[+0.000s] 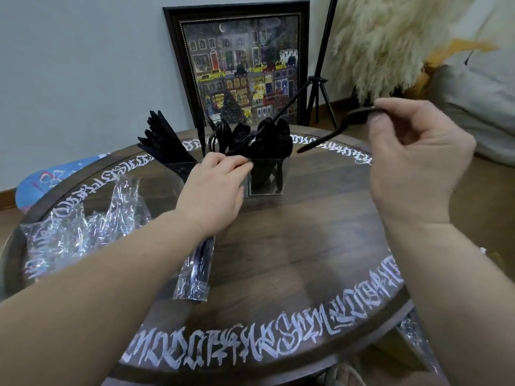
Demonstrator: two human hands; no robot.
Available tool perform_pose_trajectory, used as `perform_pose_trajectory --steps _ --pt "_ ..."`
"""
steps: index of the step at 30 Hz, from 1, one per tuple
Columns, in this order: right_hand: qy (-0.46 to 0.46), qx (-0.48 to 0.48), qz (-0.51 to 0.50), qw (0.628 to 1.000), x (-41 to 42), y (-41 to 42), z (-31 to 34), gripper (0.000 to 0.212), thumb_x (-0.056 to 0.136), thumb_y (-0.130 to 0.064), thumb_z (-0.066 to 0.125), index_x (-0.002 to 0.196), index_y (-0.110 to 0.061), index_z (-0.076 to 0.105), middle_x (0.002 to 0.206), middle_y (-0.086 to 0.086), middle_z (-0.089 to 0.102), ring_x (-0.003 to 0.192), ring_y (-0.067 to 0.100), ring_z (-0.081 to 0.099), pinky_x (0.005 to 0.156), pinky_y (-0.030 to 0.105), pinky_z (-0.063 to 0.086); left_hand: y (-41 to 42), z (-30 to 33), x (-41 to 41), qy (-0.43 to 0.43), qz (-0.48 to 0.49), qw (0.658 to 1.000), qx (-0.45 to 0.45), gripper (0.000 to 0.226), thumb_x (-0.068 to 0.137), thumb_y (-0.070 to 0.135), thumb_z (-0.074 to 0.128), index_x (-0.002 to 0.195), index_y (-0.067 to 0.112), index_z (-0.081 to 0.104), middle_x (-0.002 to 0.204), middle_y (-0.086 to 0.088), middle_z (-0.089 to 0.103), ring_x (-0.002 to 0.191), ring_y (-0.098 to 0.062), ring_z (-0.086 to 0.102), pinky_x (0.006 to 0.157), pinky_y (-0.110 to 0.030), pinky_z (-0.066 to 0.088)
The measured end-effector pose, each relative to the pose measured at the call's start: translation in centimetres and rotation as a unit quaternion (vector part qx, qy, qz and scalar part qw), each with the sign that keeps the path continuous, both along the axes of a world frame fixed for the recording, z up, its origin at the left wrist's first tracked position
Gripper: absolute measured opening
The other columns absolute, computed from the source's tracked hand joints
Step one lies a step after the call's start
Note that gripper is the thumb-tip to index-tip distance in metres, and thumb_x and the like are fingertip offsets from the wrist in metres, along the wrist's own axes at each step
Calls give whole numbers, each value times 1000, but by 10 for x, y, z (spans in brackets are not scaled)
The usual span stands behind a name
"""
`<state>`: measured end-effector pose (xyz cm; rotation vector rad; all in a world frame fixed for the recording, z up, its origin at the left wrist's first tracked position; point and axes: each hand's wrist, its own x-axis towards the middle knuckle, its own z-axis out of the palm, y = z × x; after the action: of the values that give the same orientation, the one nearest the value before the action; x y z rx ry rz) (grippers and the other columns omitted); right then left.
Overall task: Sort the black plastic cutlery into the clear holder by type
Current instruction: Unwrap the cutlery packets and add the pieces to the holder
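The clear holder [266, 186] stands at the far middle of the round table. Black knives [164, 140] fill its left compartment, forks [216, 136] the middle and spoons [274, 140] the right. My left hand [214, 190] reaches to the holder's rim. Its fingertips pinch a black cutlery piece [237, 153] between the fork and spoon compartments; I cannot tell its type. My right hand [415, 160] is raised to the right of the holder. It pinches a black spoon [328, 135] near its head, with the handle pointing down and left toward the holder.
A wrapped packet of black cutlery [195, 274] lies under my left wrist. Crumpled clear wrappers [83, 224] are piled at the table's left. A framed picture [239, 65] and a black tripod [320, 84] stand behind the table [306, 246].
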<state>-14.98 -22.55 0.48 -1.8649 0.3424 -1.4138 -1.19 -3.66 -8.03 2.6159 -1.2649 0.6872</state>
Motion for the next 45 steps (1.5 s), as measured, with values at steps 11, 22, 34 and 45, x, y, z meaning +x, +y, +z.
perform_pose_trajectory --steps 11,22,34,45 --pt "122 -140 38 982 82 -8 34 19 86 -19 59 96 -21 75 85 -19 64 83 -1 60 79 10 44 -11 -2 0 21 10 1000 4 51 78 18 67 128 12 58 129 -5 57 110 -36 51 80 -49 48" --pt "312 -243 88 914 98 -9 -9 24 95 -17 52 113 -14 68 110 4 68 104 22 61 93 32 46 -11 -7 2 17 19 999 21 50 79 22 64 128 12 56 131 -5 52 113 -32 46 79 -45 46" --pt "376 -228 87 894 94 -16 -34 43 95 -1 41 131 -20 57 115 7 51 108 27 51 90 37 44 -9 -8 1 16 17 1000 15 50 80 19 62 129 13 55 133 -4 52 113 -31 46 80 -45 46" --pt "366 -121 130 914 27 19 -49 39 93 -10 47 128 -24 57 112 -2 53 91 14 51 81 21 35 48 3 -39 169 128 977 0 54 90 24 59 141 19 44 142 -3 41 123 -28 42 101 -41 39"
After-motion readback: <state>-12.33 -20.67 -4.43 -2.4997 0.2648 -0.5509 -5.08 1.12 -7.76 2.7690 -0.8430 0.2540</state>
